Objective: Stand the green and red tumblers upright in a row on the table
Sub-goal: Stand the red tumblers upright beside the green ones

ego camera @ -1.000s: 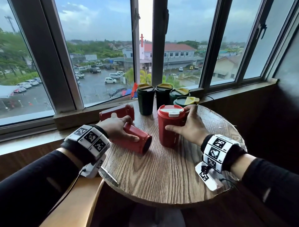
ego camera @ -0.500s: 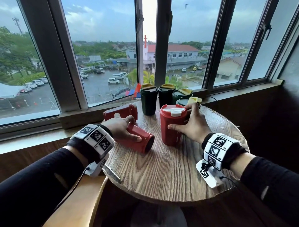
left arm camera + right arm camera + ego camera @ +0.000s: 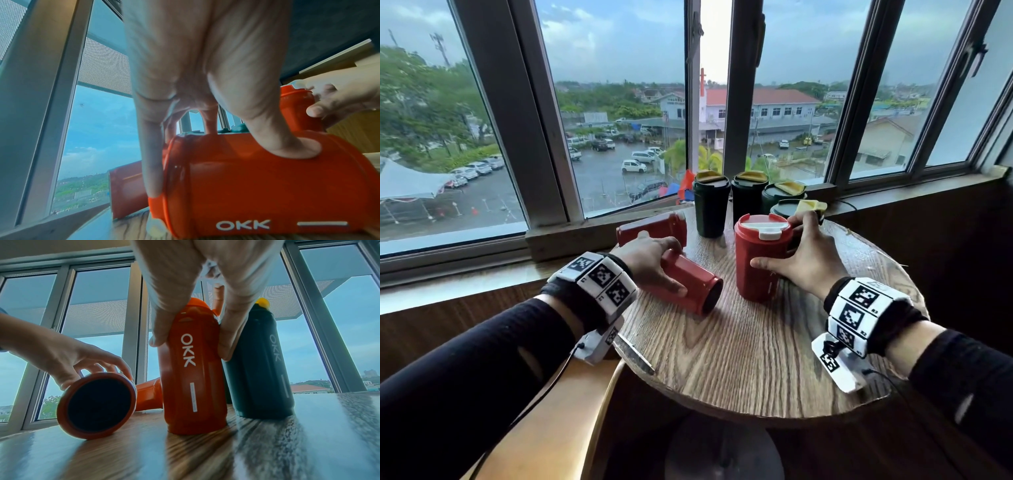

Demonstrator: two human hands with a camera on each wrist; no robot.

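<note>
We observe the right hand (image 3: 197, 293) gripping an upright red tumbler (image 3: 195, 369) marked OKK, thumb on one side, fingers on the other. A dark green tumbler (image 3: 261, 363) stands upright just beside it. The left hand (image 3: 68, 356) rests on a red tumbler lying on its side (image 3: 96, 407), base toward us, on the wooden table (image 3: 185, 457).

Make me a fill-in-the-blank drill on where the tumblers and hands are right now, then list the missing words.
1. The left hand has its grip on a red tumbler that lies on its ____.
2. The right hand holds a red tumbler that stands ____ on the table.
3. The tumblers standing by the window, four of them, are ____ in colour.
4. Counting every red tumbler on the table, there are ____.

Missing words: side; upright; green; three
</note>
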